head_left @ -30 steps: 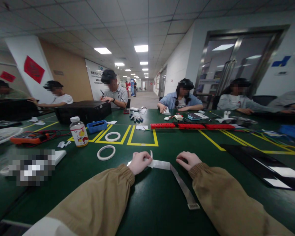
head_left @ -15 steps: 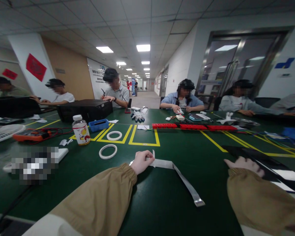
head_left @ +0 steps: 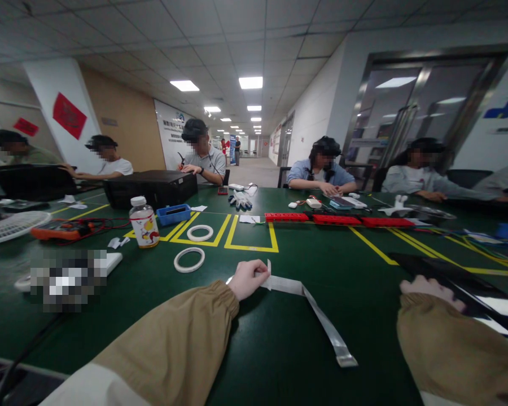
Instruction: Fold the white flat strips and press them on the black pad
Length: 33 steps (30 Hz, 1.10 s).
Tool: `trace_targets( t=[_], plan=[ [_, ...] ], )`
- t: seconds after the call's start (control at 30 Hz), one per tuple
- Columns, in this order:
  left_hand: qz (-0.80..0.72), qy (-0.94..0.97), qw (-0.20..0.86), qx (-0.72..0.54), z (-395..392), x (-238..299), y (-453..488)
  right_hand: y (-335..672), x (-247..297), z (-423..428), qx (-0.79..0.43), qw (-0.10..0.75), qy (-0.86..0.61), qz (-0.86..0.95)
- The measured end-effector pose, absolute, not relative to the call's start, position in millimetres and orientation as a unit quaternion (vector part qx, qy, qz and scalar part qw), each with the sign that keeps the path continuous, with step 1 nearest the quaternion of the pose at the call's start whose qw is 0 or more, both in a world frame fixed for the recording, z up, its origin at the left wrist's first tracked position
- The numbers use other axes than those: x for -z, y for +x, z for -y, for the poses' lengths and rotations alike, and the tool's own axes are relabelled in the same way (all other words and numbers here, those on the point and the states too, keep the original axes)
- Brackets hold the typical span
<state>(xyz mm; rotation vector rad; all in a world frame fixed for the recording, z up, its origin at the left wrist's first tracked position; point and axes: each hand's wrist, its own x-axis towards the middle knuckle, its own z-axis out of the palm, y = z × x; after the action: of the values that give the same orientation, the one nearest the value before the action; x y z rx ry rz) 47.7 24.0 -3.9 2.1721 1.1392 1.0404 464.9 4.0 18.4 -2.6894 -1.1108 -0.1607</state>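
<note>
My left hand (head_left: 250, 279) pinches a flat ribbon cable (head_left: 288, 285) near its left end, thumb against fingers. A short pale strip sticks up at the fingertips. From the pinch, the grey-white cable runs right, folds, and slants toward me to a wider silvery end (head_left: 346, 361) on the green table. My right hand (head_left: 432, 292) is at the left edge of a black flat panel (head_left: 444, 276) with white reflections. Its fingers are curled, and the sleeve and the back of the hand hide what they hold, if anything.
Two white tape rings (head_left: 189, 260) lie left of my left hand, near a labelled bottle (head_left: 144, 223). Beyond are a blue tray (head_left: 173, 214), gloves (head_left: 240, 199) and red strips (head_left: 336, 220). An orange multimeter (head_left: 62, 228) lies at left. Several people sit across the table.
My right hand's thumb, stretched out to the left before, is now drawn in beside the curled fingers. My left hand keeps its pinch on the ribbon cable. The view has shifted slightly.
</note>
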Motion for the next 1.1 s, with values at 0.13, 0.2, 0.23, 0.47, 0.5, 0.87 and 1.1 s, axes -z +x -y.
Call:
trace_targets(
  t=[0.13, 0.2, 0.23, 0.47, 0.5, 0.87, 1.1],
  plan=[
    [-0.418, 0.787, 0.251, -0.379, -25.2, 5.6, 47.1, 459.2, -23.1, -5.7, 0.056, 0.1, -0.909, 0.401],
    [-0.416, 0.785, 0.256, -0.381, -25.5, 6.1, 47.0, 457.4, -25.5, -7.2, 0.05, 0.088, -0.901, 0.422],
    [-0.414, 0.784, 0.261, -0.383, -25.6, 6.2, 47.0, 456.4, -26.9, -8.3, 0.046, 0.082, -0.896, 0.433],
    [-0.416, 0.77, 0.274, -0.398, -25.4, 4.6, 48.3, 429.6, -28.9, -27.0, 0.044, 0.06, -0.848, 0.525],
    [-0.417, 0.771, 0.271, -0.398, -25.4, 4.3, 48.2, 421.7, -26.1, -30.8, 0.049, 0.064, -0.838, 0.539],
    [-0.437, 0.772, 0.203, -0.414, -26.4, 0.4, 48.1, 320.3, 7.9, -48.8, 0.041, 0.162, -0.588, 0.791],
    [-0.442, 0.776, 0.183, -0.411, -22.5, -3.4, 47.6, 296.1, -4.3, -24.0, -0.13, 0.218, -0.411, 0.876]
  ],
)
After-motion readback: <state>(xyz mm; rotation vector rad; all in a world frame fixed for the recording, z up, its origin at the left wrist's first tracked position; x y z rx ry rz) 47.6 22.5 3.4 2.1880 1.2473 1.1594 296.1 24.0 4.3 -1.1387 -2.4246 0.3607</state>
